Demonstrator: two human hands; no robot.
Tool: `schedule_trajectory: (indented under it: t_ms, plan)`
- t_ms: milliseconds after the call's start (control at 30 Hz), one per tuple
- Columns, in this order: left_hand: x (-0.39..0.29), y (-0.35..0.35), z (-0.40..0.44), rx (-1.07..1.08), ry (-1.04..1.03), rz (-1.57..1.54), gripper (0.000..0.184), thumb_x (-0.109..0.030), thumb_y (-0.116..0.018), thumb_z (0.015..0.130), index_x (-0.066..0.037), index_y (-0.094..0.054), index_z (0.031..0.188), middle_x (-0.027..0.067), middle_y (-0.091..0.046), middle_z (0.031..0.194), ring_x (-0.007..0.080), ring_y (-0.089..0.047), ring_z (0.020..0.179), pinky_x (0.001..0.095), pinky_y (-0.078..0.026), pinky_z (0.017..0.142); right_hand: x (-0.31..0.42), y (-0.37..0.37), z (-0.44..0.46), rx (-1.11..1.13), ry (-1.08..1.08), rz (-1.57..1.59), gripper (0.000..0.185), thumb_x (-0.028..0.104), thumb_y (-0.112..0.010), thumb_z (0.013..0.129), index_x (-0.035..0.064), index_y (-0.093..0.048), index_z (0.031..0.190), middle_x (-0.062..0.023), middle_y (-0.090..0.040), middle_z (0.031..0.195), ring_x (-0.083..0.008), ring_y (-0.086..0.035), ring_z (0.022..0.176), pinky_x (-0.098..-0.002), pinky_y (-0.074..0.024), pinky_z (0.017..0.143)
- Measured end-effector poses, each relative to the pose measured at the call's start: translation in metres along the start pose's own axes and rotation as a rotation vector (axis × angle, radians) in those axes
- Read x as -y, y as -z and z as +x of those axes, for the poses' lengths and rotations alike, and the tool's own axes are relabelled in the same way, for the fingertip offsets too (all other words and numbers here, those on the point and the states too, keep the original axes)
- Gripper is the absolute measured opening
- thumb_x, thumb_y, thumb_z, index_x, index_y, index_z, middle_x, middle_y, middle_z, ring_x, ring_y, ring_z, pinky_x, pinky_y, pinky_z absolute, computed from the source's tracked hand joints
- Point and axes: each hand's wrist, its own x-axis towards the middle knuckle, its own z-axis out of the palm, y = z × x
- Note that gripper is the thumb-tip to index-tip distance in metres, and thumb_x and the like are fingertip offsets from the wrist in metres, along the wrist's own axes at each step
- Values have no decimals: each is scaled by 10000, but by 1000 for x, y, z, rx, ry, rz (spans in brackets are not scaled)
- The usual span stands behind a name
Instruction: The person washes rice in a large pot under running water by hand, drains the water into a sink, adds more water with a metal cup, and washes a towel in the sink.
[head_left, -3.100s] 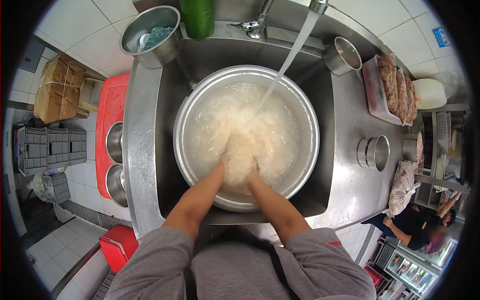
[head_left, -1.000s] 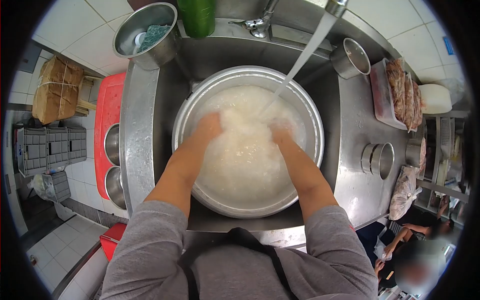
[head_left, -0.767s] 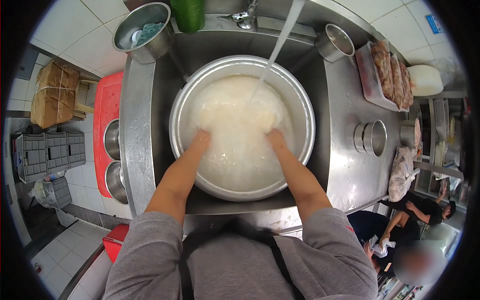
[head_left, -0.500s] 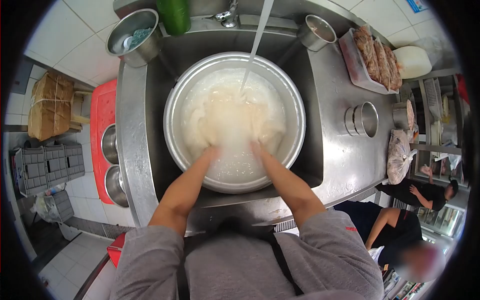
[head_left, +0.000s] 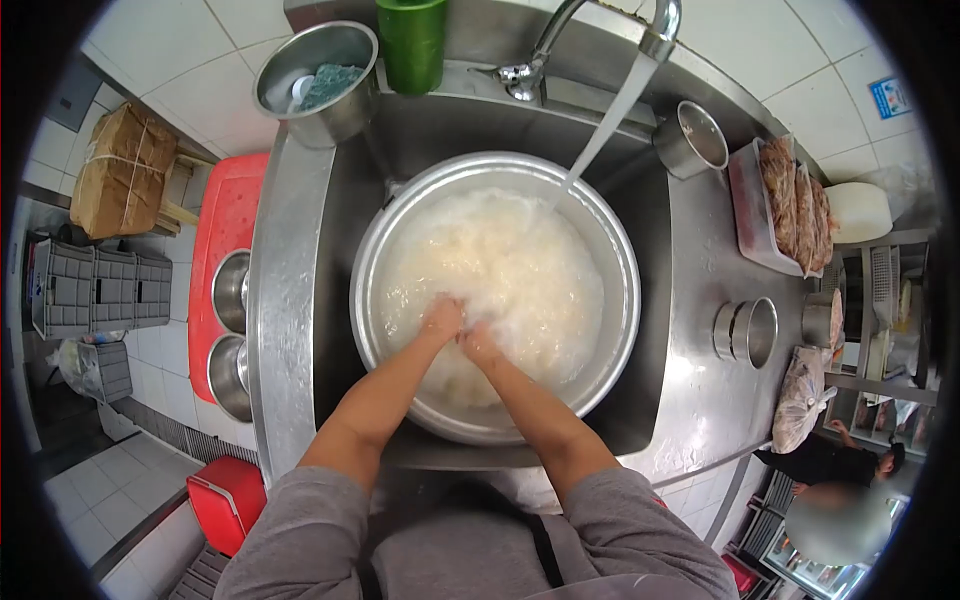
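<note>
A large round metal pot [head_left: 365, 300] sits in the steel sink, filled with cloudy water and pale, frothy contents [head_left: 500, 250]. Both hands are partly under the surface, close together left of the pot's middle. The back of my left hand [head_left: 444, 316] shows, but its fingers are hidden by the water. Close beside it, my right hand [head_left: 480, 341] also has its fingers submerged. Water [head_left: 612, 122] streams from the faucet [head_left: 660, 42] into the upper right of the pot.
At the upper left stand a metal pot with a green scrubber [head_left: 322, 88] and a green container [head_left: 412, 45]. Right are metal cups [head_left: 746, 332], a tray of packed meat [head_left: 757, 215] and a tied bag [head_left: 800, 400]. Another person [head_left: 830, 460] is at the lower right.
Both hands have come together from a wider spacing near the pot's sides. The view has shifted, so the faucet shows again. One co-worker at the lower right has left view.
</note>
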Motion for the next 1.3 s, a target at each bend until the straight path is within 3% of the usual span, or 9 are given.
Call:
schedule_trajectory:
  t_ms: [167, 333, 467, 567, 667, 767, 933, 1067, 1300]
  plan:
    - [-5, 34, 60, -560, -391, 67, 322, -210, -420, 770, -91, -546, 1042, 186, -551, 966, 331, -530, 899, 395, -409, 822, -34, 34, 13, -301, 11, 517, 333, 326, -446, 785, 103, -582, 993, -110, -551, 1055, -312, -491, 990, -409, -312, 908]
    - [-52, 101, 87, 104, -69, 74, 389, -204, -454, 752, -140, -475, 1135, 137, -481, 1129, 289, -482, 1010, 377, -401, 849, -122, -5, 125, 24, -99, 856, 333, 312, -517, 739, 105, -580, 992, -120, -557, 1030, -283, -502, 981, -395, -352, 873]
    - [-20, 79, 96, 81, -96, 248, 401, -223, -482, 747, -108, -477, 1131, 151, -474, 1143, 277, -480, 1025, 369, -394, 863, -154, 40, 93, 67, -349, 1388, 404, 310, -545, 725, 82, -541, 1059, -126, -518, 1098, -257, -455, 1057, -363, -354, 879]
    - [3, 62, 67, -89, -19, 141, 428, -251, -486, 753, -39, -474, 1125, 180, -476, 1137, 281, -484, 1025, 350, -388, 873, -140, 106, 32, -29, -355, 392, 441, 296, -476, 775, 56, -451, 1144, -158, -517, 1075, -272, -462, 1052, -375, -371, 876]
    - [23, 45, 54, 52, 113, 197, 507, -270, -499, 754, 23, -415, 1159, 210, -444, 1162, 292, -465, 1050, 363, -357, 905, -140, 93, -11, -211, -351, 358, 525, 308, -456, 785, 25, -353, 1215, -198, -496, 1095, -297, -445, 1065, -386, -353, 895]
    - [24, 33, 27, 449, -200, 853, 589, -308, -489, 762, 33, -332, 1217, 220, -364, 1237, 309, -416, 1104, 385, -315, 938, -120, 62, -35, -217, -517, 433, 614, 304, -473, 770, 32, -250, 1273, -209, -462, 1143, -304, -428, 1083, -378, -332, 918]
    - [8, 7, -29, 117, 159, 210, 746, -444, -481, 723, 12, -261, 1270, 232, -412, 1194, 355, -394, 1110, 410, -283, 953, -78, 24, -73, -167, -610, 575, 654, 415, -435, 786, -26, -288, 1246, -219, -447, 1159, -327, -450, 1052, -374, -309, 930]
    - [-18, 5, -42, 330, 210, 98, 661, -502, -361, 770, 24, -429, 1166, 206, -444, 1175, 326, -408, 1116, 362, -299, 947, -67, -39, -47, -35, -516, 1385, 477, 281, -429, 810, -45, -401, 1157, -248, -511, 1042, -343, -517, 944, -391, -405, 811]
    - [-24, -14, -32, 311, 135, -256, 522, -423, -279, 841, -24, -497, 1098, 240, -394, 1193, 357, -432, 1056, 386, -327, 911, -7, -11, -34, -259, -496, 1413, 432, 308, -400, 818, -32, -483, 1072, -223, -558, 918, -339, -519, 907, -381, -388, 816]
